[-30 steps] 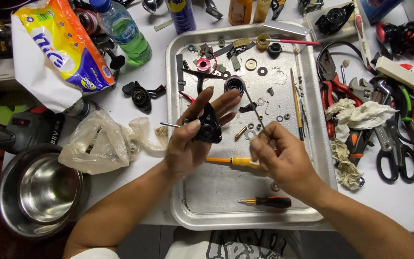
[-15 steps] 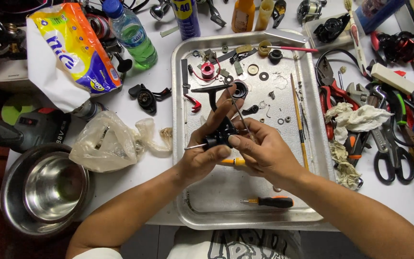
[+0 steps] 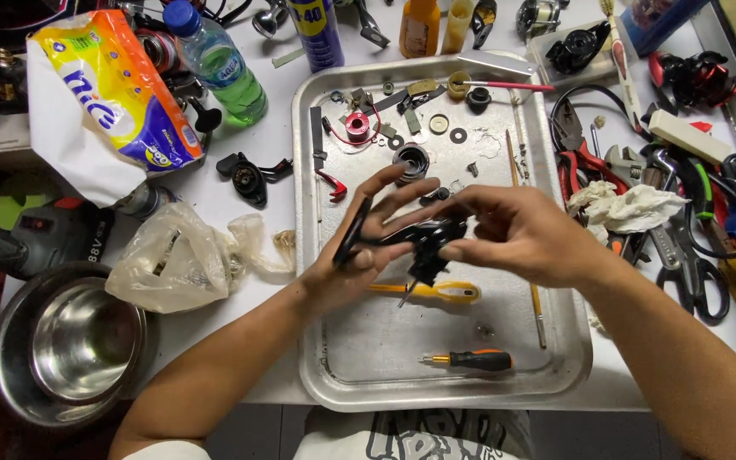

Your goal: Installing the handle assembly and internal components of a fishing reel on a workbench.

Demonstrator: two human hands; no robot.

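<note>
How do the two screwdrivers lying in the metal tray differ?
The yellow-handled screwdriver lies mid-tray, right under the hands, partly hidden by the black reel part that the left hand and right hand hold; the black-and-orange screwdriver lies nearer the tray's front edge, fully in view. The yellow one looks longer. Both lie flat, roughly crosswise, untouched.

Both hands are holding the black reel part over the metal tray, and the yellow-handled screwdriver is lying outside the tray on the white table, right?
Not quite. In the head view the yellow-handled screwdriver lies inside the metal tray, just below the hands, not on the white table. The rest holds: the left hand and right hand both hold the black reel part over the tray.
</note>
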